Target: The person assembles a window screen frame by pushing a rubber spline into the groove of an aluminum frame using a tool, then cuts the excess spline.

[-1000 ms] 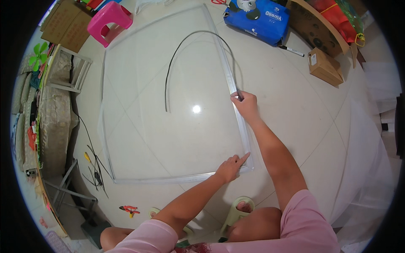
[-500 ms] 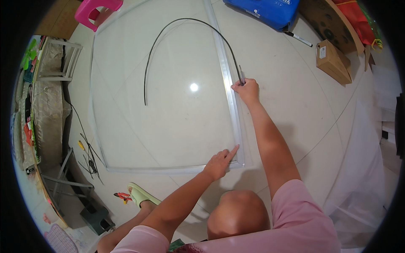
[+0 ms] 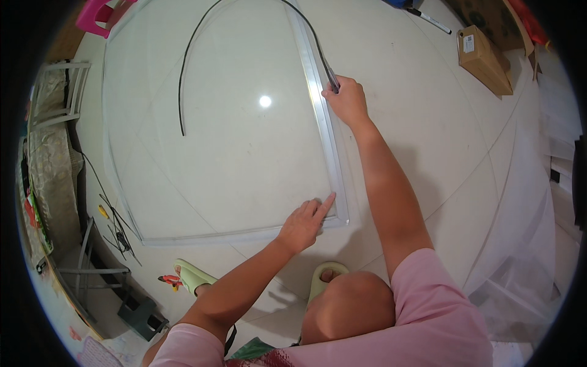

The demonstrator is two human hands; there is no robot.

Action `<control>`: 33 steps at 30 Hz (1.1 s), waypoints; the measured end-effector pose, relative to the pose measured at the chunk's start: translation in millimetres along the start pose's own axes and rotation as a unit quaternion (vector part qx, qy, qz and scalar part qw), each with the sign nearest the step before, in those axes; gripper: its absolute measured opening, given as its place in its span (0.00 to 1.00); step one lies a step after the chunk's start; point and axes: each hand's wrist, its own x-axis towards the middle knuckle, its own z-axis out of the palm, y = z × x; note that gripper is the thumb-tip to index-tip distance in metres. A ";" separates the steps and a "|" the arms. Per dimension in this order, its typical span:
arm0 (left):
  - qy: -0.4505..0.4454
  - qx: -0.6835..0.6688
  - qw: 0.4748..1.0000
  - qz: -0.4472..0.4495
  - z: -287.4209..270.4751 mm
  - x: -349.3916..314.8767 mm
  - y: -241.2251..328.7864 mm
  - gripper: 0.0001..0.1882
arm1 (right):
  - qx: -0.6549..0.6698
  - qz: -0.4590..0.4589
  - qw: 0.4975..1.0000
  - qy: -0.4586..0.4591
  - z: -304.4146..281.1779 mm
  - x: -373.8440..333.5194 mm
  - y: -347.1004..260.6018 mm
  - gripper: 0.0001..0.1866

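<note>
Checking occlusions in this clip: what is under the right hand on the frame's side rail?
The right hand covers a stretch of the pale frame rail and the near end of the black cord, which leads in under the fingers. Whether the cord sits in the rail's groove there is hidden.

Aluminium frame (image 3: 327,131) flat on tiled floor (image 3: 428,110). Right hand (image 3: 347,101) presses black rubber strip (image 3: 183,73) against frame's right rail. Left hand (image 3: 304,221), forefinger extended, touches rail near lower corner. Cardboard box (image 3: 483,52) well apart.
</note>
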 end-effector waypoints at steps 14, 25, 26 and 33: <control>0.001 0.110 0.994 0.026 3.3 -1.1 9.4 0.44 | 0.010 0.006 1.000 -0.008 0.8 -1.8 1.0 0.07; 0.030 0.149 0.988 0.016 7.8 3.2 2.6 0.41 | 0.052 -0.004 0.998 0.031 7.0 -1.0 5.6 0.08; 0.030 0.149 0.988 0.015 8.4 3.2 3.0 0.41 | 0.045 0.001 0.999 0.026 6.5 -1.0 5.4 0.08; 0.039 0.156 0.987 0.015 6.9 5.6 8.5 0.41 | 0.028 0.111 0.992 -0.057 -12.4 -3.9 -0.6 0.17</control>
